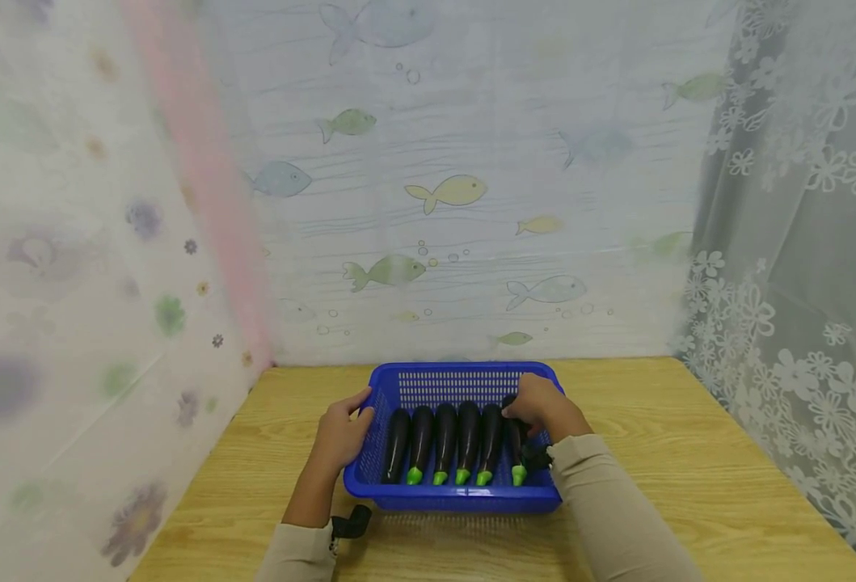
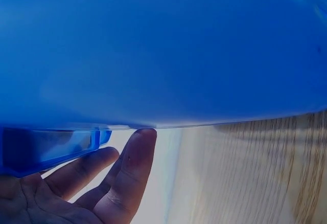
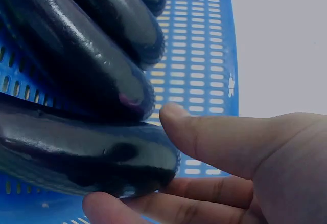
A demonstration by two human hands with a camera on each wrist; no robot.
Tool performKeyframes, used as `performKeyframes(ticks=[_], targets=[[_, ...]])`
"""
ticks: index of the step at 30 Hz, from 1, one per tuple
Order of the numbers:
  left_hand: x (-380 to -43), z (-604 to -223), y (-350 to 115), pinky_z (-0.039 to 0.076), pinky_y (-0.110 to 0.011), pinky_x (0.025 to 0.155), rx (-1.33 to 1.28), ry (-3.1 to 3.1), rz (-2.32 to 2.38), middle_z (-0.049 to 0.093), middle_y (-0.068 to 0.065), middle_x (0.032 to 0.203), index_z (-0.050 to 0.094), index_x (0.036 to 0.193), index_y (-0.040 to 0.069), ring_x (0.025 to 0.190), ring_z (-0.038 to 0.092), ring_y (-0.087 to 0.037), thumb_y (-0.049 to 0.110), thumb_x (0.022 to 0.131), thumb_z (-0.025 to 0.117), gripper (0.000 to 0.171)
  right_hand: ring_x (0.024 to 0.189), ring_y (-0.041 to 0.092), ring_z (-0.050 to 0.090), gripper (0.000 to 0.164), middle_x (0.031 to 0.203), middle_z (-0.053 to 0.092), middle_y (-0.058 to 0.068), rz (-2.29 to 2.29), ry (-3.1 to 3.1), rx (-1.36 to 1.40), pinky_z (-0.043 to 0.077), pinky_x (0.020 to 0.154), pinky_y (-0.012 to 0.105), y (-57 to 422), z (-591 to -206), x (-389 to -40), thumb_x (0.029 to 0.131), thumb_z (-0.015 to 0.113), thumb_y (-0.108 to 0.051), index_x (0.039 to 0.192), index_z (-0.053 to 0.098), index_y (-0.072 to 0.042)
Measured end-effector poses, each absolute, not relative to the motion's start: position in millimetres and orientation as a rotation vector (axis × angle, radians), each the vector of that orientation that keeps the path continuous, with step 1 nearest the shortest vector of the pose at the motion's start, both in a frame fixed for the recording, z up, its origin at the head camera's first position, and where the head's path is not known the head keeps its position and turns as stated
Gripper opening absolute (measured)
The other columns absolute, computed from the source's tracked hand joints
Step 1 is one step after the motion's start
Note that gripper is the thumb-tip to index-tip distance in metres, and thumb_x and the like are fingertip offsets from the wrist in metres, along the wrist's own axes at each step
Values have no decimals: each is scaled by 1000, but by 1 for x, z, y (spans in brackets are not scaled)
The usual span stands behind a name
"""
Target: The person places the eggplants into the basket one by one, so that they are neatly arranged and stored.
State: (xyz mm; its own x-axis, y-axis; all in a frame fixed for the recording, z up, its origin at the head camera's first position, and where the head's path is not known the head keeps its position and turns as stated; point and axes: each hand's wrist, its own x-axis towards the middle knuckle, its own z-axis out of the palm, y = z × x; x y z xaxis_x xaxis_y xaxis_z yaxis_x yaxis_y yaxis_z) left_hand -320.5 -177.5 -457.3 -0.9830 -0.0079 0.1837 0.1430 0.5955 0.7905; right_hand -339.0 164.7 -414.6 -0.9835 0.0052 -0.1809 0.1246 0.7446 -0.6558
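Inside a blue plastic basket [image 1: 464, 503] several glossy dark eggplants [image 1: 445, 436] lie side by side, most with green stem ends toward the near side. My right hand [image 1: 541, 406] reaches over the right part of the basket and grips the rightmost eggplant [image 3: 87, 150] at its rounded far end. In the right wrist view the thumb [image 3: 204, 137] lies on one side of it and the fingers curl under the other. My left hand [image 1: 342, 430] touches the basket's left side, thumb and fingers spread; in the left wrist view a fingertip [image 2: 139, 157] meets the blue wall.
The basket stands on a wood-grain table [image 1: 646, 469]. Behind the table is a fish-patterned sheet [image 1: 464, 242]. A flower-patterned sheet [image 1: 71, 323] hangs at the left, and a lace-like curtain [image 1: 799, 283] at the right. Each wrist wears a black device [image 1: 352, 523].
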Motion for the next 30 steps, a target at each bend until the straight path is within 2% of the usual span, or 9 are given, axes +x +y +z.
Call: performKeyframes(ticks=[5,11,15,19,22,25,28,30], targets=[[-320,-457,-178,48,-62,106,-108,-2651,-1339,50,-19,156,53,153,16,136,55,-42,27,102,55,52,86,33,70,55,112,66,21,-1039,2780,72,62,59,41,164,-413,-336,89,81,-15,129,57,12],[-321,-457,-177,50,-61,105,-101,-2650,-1349,50,-19,156,52,153,16,132,59,-40,26,103,55,51,88,35,72,68,119,67,23,-1039,2771,53,63,63,42,165,-413,-336,87,84,-24,136,55,12],[-320,-457,-177,50,-60,104,-87,-2655,-1354,50,-19,156,53,153,16,129,61,-39,27,103,55,51,90,36,72,69,120,67,24,-1053,2775,29,63,64,43,165,-415,-336,86,84,-27,136,55,11],[-319,-456,-176,47,-62,108,-73,-2660,-1369,50,-18,156,53,153,17,137,55,-41,28,103,55,51,84,31,72,64,112,69,22,-1030,2804,-14,63,63,42,168,-416,-335,86,84,-30,128,59,11],[-319,-455,-176,42,-64,112,-73,-2642,-1399,50,-18,156,54,152,17,143,48,-42,28,103,55,51,78,32,73,66,117,70,25,-994,2836,-88,63,67,44,173,-411,-333,88,82,-35,130,60,12],[-319,-454,-177,39,-65,114,-89,-2628,-1409,51,-18,156,55,152,16,145,45,-43,28,103,55,50,92,36,73,65,126,68,27,-962,2912,-215,62,80,48,184,-401,-329,93,76,-38,134,60,10],[-319,-452,-181,41,-64,112,-126,-2646,-1342,54,-16,154,55,152,18,140,52,-43,32,106,53,48,112,41,68,59,130,67,26,-960,2998,-345,57,92,53,202,-389,-324,97,70,-38,137,61,5],[-320,-447,-187,43,-64,110,-184,-2672,-1244,54,-17,154,53,153,18,136,56,-43,35,108,49,49,120,43,65,56,134,66,26,-947,3048,-414,56,95,55,218,-381,-320,99,67,-36,139,60,2]])
